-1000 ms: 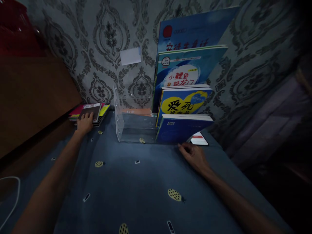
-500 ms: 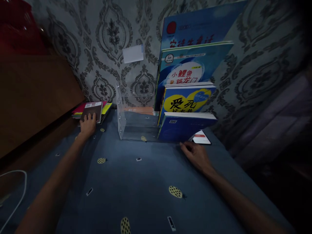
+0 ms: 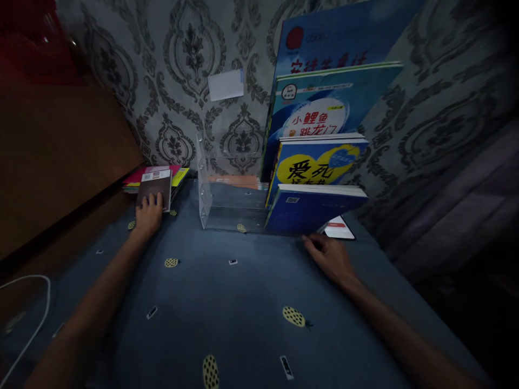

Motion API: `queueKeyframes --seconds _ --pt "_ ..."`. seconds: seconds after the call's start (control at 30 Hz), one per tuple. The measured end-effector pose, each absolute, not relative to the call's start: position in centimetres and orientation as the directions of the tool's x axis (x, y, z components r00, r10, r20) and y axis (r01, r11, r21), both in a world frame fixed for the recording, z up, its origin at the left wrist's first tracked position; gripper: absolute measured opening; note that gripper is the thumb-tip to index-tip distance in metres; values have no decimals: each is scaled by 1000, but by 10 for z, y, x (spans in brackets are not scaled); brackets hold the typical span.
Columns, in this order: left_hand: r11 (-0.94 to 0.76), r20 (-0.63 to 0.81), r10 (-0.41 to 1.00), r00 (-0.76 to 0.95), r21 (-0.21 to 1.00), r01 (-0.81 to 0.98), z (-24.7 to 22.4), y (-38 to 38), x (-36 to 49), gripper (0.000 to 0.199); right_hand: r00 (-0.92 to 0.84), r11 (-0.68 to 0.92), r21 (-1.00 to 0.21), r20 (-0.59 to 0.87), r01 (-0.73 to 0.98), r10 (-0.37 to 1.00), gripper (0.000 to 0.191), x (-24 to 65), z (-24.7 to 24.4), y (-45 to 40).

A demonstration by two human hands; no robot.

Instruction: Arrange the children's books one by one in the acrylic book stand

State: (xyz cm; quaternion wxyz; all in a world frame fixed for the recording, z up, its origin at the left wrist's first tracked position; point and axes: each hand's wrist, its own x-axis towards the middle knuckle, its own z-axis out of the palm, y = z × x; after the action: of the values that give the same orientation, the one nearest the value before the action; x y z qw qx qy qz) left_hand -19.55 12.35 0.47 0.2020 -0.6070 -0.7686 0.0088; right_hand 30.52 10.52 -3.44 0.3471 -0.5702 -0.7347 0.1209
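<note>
Head view: the patterned wallpapered wall [image 3: 239,46] spans the back, and below it spreads the blue pineapple-print cloth [image 3: 227,302]. At the left stands a brown wooden cabinet [image 3: 60,162] with a shiny red object [image 3: 32,48] above it; pale fabric [image 3: 458,200] hangs at the right, too dim to make out well. Near the wall, on the cloth, is the clear acrylic book rack [image 3: 205,189]. Its right part holds upright books in stepped rows: a large blue book [image 3: 344,32] at the back, then a teal book [image 3: 365,86], a blue-and-yellow book [image 3: 316,165] and, at the front, a dark blue book [image 3: 316,213]. Well to the rack's left, beside the cabinet, lies a stack of books [image 3: 178,181] with pink and yellow showing, and on top of it a dark brown book [image 3: 156,186]. My left hand [image 3: 149,215] has its fingers laid over that cover's near part; I cannot tell whether my thumb pinches it from below. My right hand [image 3: 330,256] is loosely curled at the rack's front edge, just below the dark blue book, and whether it grips the edge I cannot tell. Just beyond it lies a phone [image 3: 339,228] with a lit screen. A white card [image 3: 226,86] is on the wall above the rack, and a white cable [image 3: 46,302] curves across the lower left.
</note>
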Motion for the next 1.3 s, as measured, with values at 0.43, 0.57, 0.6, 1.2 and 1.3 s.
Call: queueKeyframes --seconds 0.43,0.57,0.6,1.2,1.3 --pt "276 313 935 -165 -351 895 -5 99 -189 55 -109 310 -564 361 766 926 43 306 -36 105" --pt "277 307 937 -169 -356 892 -7 93 -187 55 -106 309 -560 365 769 925 43 304 -34 104" --pt "274 302 939 -168 -358 893 -7 92 -186 54 -104 307 -564 363 767 926 42 304 -33 103" --pt "260 267 949 -168 -364 894 -6 62 -172 55 -95 291 -570 348 768 933 43 303 -32 103" --pt "264 248 952 -182 -359 895 -6 57 -169 55 -103 301 -565 355 768 929 44 304 -33 103"
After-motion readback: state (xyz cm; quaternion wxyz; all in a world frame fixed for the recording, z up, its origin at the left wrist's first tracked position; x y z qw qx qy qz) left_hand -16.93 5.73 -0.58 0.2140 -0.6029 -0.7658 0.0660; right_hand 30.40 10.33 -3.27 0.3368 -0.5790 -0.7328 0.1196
